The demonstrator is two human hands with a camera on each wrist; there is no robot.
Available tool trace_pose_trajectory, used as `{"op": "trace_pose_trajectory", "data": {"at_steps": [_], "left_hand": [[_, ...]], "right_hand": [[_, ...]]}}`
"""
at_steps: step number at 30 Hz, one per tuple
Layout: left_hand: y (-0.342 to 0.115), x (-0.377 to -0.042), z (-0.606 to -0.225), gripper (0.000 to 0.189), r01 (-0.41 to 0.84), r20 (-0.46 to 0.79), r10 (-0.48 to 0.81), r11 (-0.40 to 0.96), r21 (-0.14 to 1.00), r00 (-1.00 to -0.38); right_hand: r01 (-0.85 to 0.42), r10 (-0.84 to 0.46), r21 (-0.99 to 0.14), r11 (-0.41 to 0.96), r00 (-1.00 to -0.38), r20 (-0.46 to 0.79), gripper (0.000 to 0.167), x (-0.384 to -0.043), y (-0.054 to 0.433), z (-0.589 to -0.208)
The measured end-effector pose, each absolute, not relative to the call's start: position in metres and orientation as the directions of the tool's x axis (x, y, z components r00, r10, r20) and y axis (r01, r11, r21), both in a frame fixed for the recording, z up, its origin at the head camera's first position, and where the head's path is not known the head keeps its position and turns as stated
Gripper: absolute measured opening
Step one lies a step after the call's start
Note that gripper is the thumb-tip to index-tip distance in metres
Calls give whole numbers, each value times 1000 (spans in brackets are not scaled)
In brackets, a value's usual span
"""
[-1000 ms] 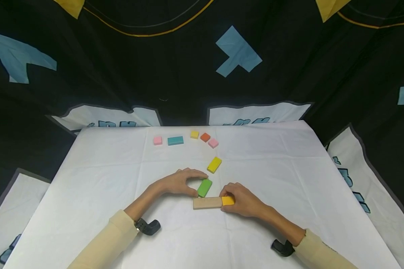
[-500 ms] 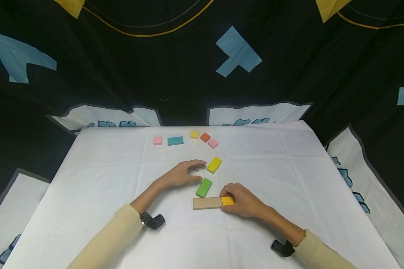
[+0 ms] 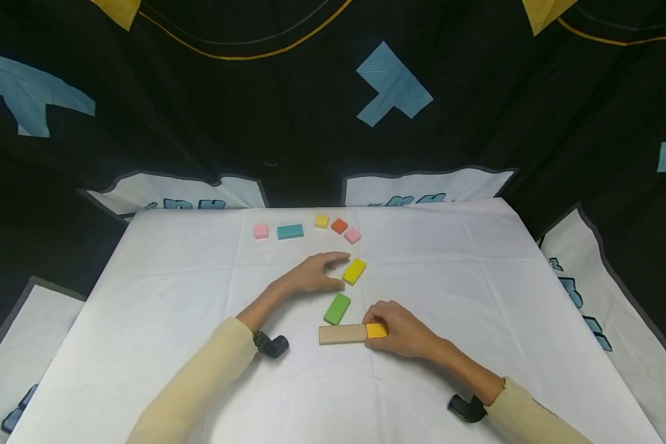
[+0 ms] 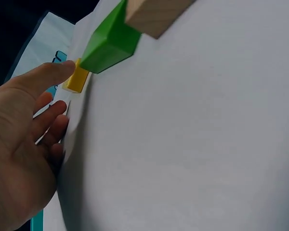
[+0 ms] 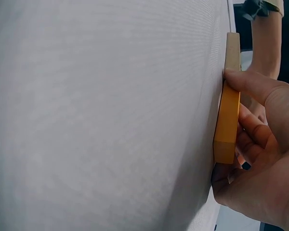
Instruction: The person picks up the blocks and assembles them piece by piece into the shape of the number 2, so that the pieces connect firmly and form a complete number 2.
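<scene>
My right hand (image 3: pixel 402 330) pinches an orange-yellow block (image 5: pixel 226 125) between thumb and fingers. That block lies end to end with a plain wooden block (image 3: pixel 341 334) on the white table. Behind them a green block (image 3: pixel 337 308) lies slanted, its near corner close to the wooden block. Further back my left hand (image 3: pixel 316 272) is spread beside a bright yellow block (image 3: pixel 354 271), thumb at its near end and fingers by its far end. In the left wrist view the thumb tip overlaps the yellow block (image 4: pixel 78 79), with the other fingers loosely bent.
A row of small blocks lies at the back: a pink block (image 3: pixel 261 232), a teal block (image 3: pixel 290 232), a yellow cube (image 3: pixel 322 221), an orange-red block (image 3: pixel 339 226) and another pink block (image 3: pixel 352 235). A dark printed cloth (image 3: pixel 305 123) hangs behind the table (image 3: pixel 449 271).
My left hand has left the green block and moved back and to the right, up to the yellow block. The right hand keeps its pinch on the orange-yellow block.
</scene>
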State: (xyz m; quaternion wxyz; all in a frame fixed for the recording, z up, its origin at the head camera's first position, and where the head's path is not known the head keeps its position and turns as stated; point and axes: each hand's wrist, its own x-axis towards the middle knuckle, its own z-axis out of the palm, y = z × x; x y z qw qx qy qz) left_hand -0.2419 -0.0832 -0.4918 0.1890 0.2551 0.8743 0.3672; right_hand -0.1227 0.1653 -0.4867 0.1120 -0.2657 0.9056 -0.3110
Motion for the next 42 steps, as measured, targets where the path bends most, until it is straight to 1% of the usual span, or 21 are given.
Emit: {"op": "trace_pose_trajectory", "data": {"at_steps": [10,21,29,37,42], "left_hand": [[-77,-257,-484,74,316,-241,621,649,692,-746],[-74,-269,-482,67,345,-251,684,608,716,-684],[-72,-271,-483,63,343,-258,688,607,717,-678],[-73,-271,-481,62,319,-275,672,620,717,-687],[-72,-271,-483,62,327,-268,673,620,713,-690]], "right_hand": [[-413,-555,-626,661,-831,-38,25,-124,165,-487],[-410,-555,-629,660,-831,-41,25,-123,166,-487],[-407,-553,-628,663,-832,-44,26,-123,166,-487],[-404,-551,-630,663,-833,-47,26,-123,165,-486],[-404,-552,-626,667,-832,-51,26,-123,165,-486]]}}
